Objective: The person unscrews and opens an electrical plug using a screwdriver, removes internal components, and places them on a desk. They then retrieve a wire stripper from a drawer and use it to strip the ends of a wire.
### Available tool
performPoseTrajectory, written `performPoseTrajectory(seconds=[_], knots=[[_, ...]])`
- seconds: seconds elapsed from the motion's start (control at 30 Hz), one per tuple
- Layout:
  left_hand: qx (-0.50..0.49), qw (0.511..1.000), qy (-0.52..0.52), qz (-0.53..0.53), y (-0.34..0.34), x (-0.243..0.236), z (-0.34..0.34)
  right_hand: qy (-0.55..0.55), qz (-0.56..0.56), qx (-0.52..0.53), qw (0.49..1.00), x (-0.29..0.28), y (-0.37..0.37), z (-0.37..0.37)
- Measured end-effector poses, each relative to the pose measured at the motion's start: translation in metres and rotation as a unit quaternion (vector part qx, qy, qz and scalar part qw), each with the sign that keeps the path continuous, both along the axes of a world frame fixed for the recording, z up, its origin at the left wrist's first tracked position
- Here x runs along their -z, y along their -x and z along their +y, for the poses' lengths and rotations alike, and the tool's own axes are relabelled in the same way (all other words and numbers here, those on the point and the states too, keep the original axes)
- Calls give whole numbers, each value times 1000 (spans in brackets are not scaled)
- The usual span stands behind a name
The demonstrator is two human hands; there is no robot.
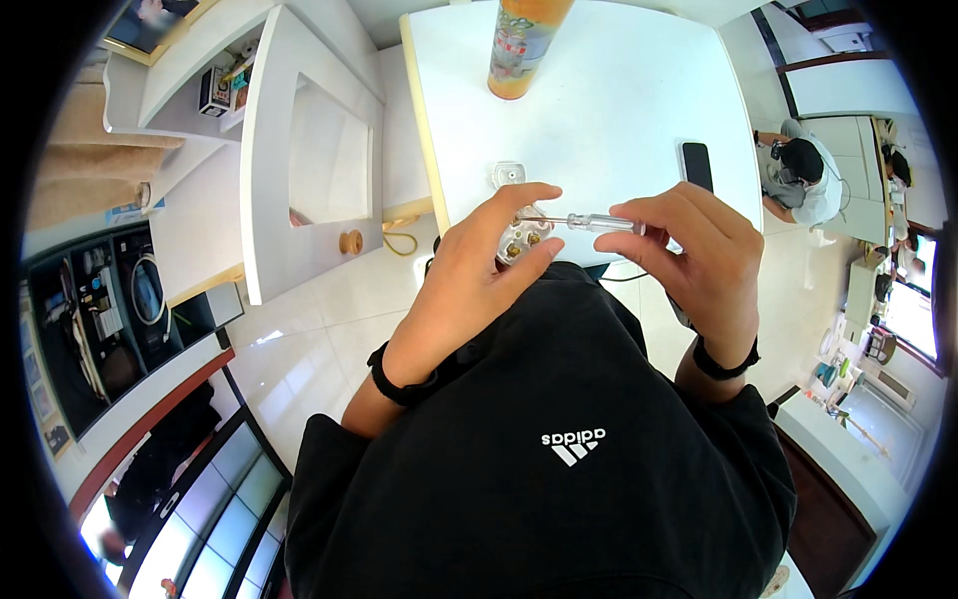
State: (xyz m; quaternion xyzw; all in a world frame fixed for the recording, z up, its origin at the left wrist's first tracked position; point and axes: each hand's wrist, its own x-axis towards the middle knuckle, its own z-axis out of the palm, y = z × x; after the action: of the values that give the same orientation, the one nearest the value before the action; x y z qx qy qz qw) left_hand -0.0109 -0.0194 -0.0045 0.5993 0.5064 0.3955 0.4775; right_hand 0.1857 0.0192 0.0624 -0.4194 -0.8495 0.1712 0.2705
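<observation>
Hands grip plug and screwdriver over white table.

Illumination: bright, even daylight, strongest on the white table, whose top is washed nearly to blank glare; further glare on the pale floor tiles and the windows at the right rim; shadows faint and soft, one thin band under the hands at the table's near edge. Optics: heavy fisheye distortion; straight edges of table and cabinet bow outward; a black vignette rings the frame. Focus: centre sharp; rim detail small, smeared and hard to read.
</observation>
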Motion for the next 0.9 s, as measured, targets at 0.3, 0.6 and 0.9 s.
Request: performPoseTrajectory(seconds=[0.3,0.6,0.9], knots=[[3,999,-42,5,-2,3,0,-66,-49,-34,996,2,1,2],[28,997,-66,24,-1,8,0,-16,-15,-19,1000,-3,8,3],[55,998,14,3,4,-4,3,-7,-14,-61,998,-13,2,2]])
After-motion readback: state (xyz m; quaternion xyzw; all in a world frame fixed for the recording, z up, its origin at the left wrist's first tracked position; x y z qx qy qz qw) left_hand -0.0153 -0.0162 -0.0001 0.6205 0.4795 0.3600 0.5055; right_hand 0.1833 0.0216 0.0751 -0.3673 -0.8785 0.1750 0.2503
